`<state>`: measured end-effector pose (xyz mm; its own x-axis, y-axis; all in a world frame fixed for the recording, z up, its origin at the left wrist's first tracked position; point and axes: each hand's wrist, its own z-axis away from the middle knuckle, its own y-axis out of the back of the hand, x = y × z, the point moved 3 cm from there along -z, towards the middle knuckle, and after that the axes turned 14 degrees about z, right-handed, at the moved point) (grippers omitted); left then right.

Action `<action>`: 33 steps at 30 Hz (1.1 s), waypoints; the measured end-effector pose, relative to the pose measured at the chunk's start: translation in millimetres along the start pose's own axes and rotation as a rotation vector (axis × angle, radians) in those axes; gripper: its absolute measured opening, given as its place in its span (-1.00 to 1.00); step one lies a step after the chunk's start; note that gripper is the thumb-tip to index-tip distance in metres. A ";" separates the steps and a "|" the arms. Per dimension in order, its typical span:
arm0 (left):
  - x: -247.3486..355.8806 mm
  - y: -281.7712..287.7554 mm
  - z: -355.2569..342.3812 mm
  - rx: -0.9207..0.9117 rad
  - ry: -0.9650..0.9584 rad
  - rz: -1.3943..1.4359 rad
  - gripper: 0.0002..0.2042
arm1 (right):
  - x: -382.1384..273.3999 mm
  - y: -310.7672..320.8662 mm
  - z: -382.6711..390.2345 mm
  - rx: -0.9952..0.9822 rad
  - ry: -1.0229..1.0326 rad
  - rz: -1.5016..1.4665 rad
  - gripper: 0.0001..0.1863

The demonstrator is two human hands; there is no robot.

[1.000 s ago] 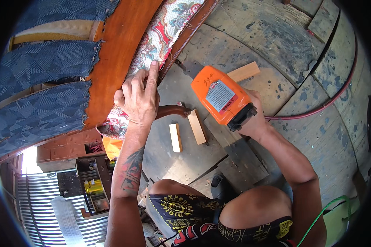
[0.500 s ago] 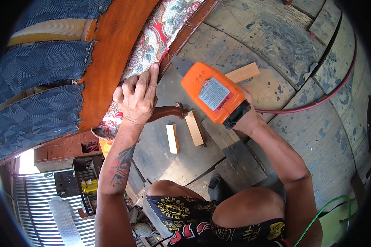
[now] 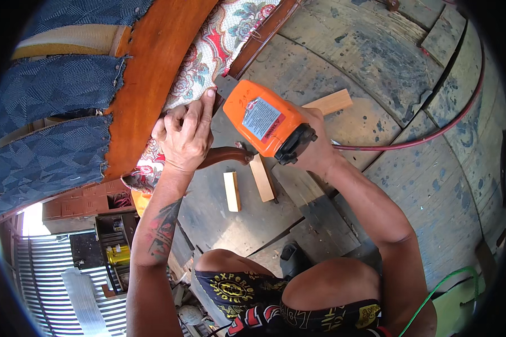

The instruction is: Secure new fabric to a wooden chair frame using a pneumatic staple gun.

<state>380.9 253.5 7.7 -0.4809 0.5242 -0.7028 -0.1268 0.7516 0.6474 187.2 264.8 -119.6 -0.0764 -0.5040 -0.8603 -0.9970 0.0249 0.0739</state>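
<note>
My left hand [image 3: 185,137] presses a floral fabric [image 3: 194,70] down along a wooden rail [image 3: 254,51], its fingers bent and bunched with the index finger reaching the cloth's edge. In my right hand [image 3: 318,147] is an orange staple gun [image 3: 255,121], gripped by its handle, which its body mostly hides. The gun's grey nose sits at the fabric edge on the rail, right beside my left index fingertip. Left of the fabric runs a broad brown wooden panel [image 3: 157,56] of the furniture, with blue upholstery [image 3: 56,84] beyond it. A curved wooden leg [image 3: 226,156] sticks out near my left wrist.
Two short wood blocks [image 3: 231,192] [image 3: 262,178] lie on the plank floor [image 3: 432,185], and another wood piece [image 3: 330,103] lies beyond the gun. A red hose [image 3: 432,135] curves across the right side. A green cord [image 3: 438,289] hangs at lower right. Shelving [image 3: 115,247] stands at lower left.
The staple gun has moved left and slightly down in my right hand, so its nose now meets the fabric edge by my left fingertip. My left hand has barely moved.
</note>
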 end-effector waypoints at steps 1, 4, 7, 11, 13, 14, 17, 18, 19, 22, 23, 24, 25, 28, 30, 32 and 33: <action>0.3 -0.4 0.4 0.001 0.002 -0.005 -0.41 | 1.1 -2.3 0.0 0.005 0.012 -0.028 -0.25; 0.1 -1.4 1.0 0.007 0.003 -0.008 -0.41 | 1.4 -4.7 -1.0 0.016 0.015 -0.059 -0.22; 0.6 -1.7 0.3 0.012 -0.002 -0.006 -0.41 | 0.4 -1.5 -1.6 0.028 0.004 -0.028 -0.22; 0.1 -0.2 -0.7 0.020 -0.008 0.003 -0.41 | -3.6 3.4 -4.7 -0.038 -0.017 0.000 -0.24; -0.3 -0.3 -0.4 0.024 0.002 0.004 -0.42 | -0.5 -2.3 -4.0 -0.013 0.003 0.034 -0.27; -0.1 -1.0 0.4 0.021 0.002 0.016 -0.42 | 0.3 -4.1 -4.4 0.016 0.025 0.065 -0.30; 0.1 -0.4 1.2 0.016 0.005 0.033 -0.42 | 2.0 -1.1 -4.1 -0.045 0.018 0.067 -0.35; 0.3 -0.1 1.1 0.015 0.004 0.039 -0.43 | 1.4 -0.4 -4.9 -0.049 0.018 0.068 -0.35; -0.5 -0.1 1.5 0.011 0.006 0.037 -0.43 | 0.7 -0.7 -5.9 -0.052 0.019 0.069 -0.36; -1.1 0.6 1.6 0.051 0.007 0.074 -0.47 | -1.3 -1.3 -6.1 -0.055 0.016 0.069 -0.38; -0.5 0.6 0.8 0.054 0.012 0.075 -0.47 | -1.8 -0.5 -6.3 -0.053 0.011 0.072 -0.38; -0.1 0.5 0.3 0.057 0.018 0.076 -0.47 | -2.5 0.8 -6.2 -0.054 0.011 0.073 -0.38; -0.4 0.3 1.3 0.053 0.019 0.074 -0.47 | -3.8 1.5 -5.9 -0.040 0.025 0.075 -0.39; -2.3 -0.4 2.8 0.024 0.036 0.063 -0.45 | -2.1 0.3 -5.6 -0.012 0.039 0.074 -0.41; -4.3 2.4 2.2 -0.004 0.049 0.103 -0.43 | -0.3 0.5 -0.8 0.005 0.037 0.077 -0.43; -1.5 2.4 5.8 -0.005 0.053 0.110 -0.42 | 0.9 3.6 6.8 0.078 0.163 0.095 -0.45; 0.1 2.2 8.7 -0.005 0.058 0.119 -0.41 | 0.3 2.9 9.4 0.077 0.165 0.093 -0.45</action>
<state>388.2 258.7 6.4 -0.5422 0.5855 -0.6027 -0.0702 0.6832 0.7269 184.1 272.8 -124.4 -0.1709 -0.6311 -0.7567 -0.9845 0.1409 0.1049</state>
